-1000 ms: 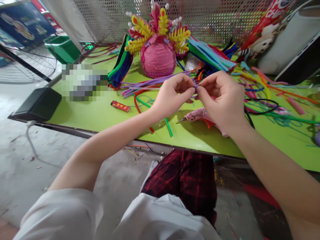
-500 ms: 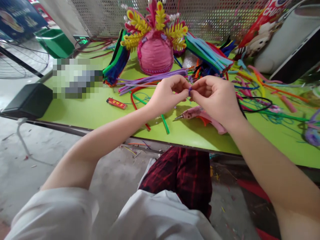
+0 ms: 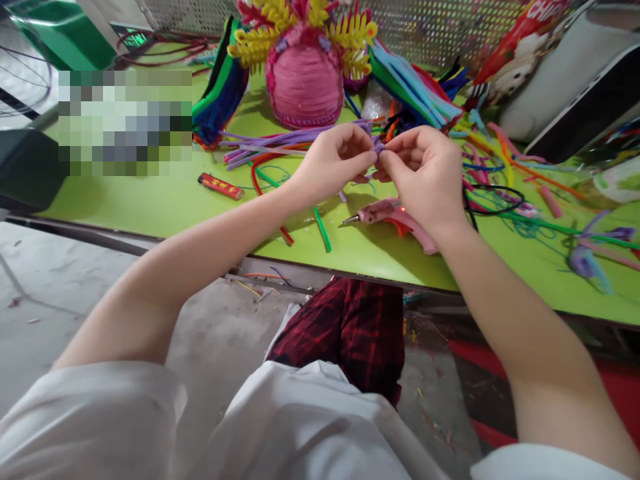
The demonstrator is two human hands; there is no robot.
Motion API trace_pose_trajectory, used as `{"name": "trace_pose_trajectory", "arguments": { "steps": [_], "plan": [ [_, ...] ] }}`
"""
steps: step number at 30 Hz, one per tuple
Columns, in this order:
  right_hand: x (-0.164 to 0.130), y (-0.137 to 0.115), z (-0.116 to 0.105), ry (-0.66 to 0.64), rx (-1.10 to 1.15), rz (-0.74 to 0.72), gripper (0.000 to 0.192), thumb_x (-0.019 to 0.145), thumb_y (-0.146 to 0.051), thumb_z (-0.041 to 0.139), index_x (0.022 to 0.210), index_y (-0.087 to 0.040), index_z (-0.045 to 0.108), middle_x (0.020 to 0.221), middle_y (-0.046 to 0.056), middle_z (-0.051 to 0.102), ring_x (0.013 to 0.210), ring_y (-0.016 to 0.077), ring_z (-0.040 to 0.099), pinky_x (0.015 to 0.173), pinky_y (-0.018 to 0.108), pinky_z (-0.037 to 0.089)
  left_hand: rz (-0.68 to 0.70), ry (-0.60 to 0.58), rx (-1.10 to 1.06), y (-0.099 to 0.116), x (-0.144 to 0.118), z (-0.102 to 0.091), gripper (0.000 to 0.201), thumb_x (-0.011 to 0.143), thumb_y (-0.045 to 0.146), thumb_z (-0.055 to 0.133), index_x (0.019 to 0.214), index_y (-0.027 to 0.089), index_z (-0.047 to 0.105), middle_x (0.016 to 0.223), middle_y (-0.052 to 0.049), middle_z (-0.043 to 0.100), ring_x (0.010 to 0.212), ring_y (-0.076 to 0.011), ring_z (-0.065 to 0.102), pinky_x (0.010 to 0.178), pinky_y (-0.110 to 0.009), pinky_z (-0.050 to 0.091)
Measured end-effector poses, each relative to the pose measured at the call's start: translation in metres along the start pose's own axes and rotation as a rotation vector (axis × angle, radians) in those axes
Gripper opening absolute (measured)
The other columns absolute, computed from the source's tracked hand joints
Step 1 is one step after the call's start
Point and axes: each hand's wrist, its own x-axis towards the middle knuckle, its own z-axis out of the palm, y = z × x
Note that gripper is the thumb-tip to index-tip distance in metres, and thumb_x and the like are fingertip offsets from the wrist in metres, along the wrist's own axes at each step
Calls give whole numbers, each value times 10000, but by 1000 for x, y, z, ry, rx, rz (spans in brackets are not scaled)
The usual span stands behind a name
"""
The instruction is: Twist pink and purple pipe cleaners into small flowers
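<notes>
The fingers point(image 3: 369, 157) of the left hand point(image 3: 334, 165) and those of the right hand point(image 3: 425, 175) meet tip to tip above the green counter point(image 3: 170, 207), each set pressed together and pinching the same small purple pipe cleaner piece point(image 3: 378, 145), which is held in the air between the two hands and mostly hidden by the fingertips. Just below the right hand a pink hot glue gun point(image 3: 395, 217) lies on the counter with its metal nozzle pointing left. Near the left wrist lie a short green pipe cleaner point(image 3: 322, 229) and a curved red pipe cleaner point(image 3: 265, 200), and farther left a red lighter point(image 3: 221, 186) lies flat. Behind the hands a bundle of purple pipe cleaners point(image 3: 280, 142) stretches across the counter, and behind that stands a pink pipe cleaner headdress point(image 3: 304, 85) with yellow leafy sprigs on top. A folded stack of dark, green and blue pipe cleaners point(image 3: 220, 100) leans to its left, and a fan of blue and red ones point(image 3: 415, 90) spreads to its right. A black cord point(image 3: 495, 200) loops on the counter beside the right wrist
</notes>
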Motion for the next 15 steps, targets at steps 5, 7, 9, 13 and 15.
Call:
{"name": "trace_pose_trajectory", "arguments": {
  "steps": [5,7,9,13,15],
  "plan": [
    [-3,-6,-2,-21,-98,-135,91,945,-287,680,907,-245,609,775,-6,716,680,170,713,652,339,605,115,0,72,-7,3,-1,161,811,19,623,803,179,602,727,8,650,662,-101,658,673,-268,603],
    [-5,-11,-6,-52,-141,-215,65,918,-216,684,915,-250,629,804,-2,724,714,174,713,701,352,617,201,-2,128,-9,4,-3,184,768,-9,621,781,174,623,720,3,656,655,-103,643,674,-271,575],
    [-7,-14,-9,-77,-144,-229,94,899,-170,675,926,-253,639,807,-9,726,710,172,708,723,358,624,267,0,128,-9,3,-4,195,748,-13,612,790,176,636,743,-2,670,677,-103,641,687,-269,558],
    [-9,-15,-9,-84,-110,-154,71,899,-205,671,928,-259,635,790,-20,728,690,168,704,671,342,616,298,10,106,-7,-1,-4,165,758,34,619,826,180,650,742,2,680,669,-100,632,657,-258,533],
    [-9,-14,-8,-71,-96,-122,56,892,-230,669,893,-259,621,768,-23,719,672,166,693,635,331,601,304,19,147,-5,-2,-4,140,754,54,634,807,179,666,735,-1,693,662,-101,626,647,-257,529]
  ]
}}
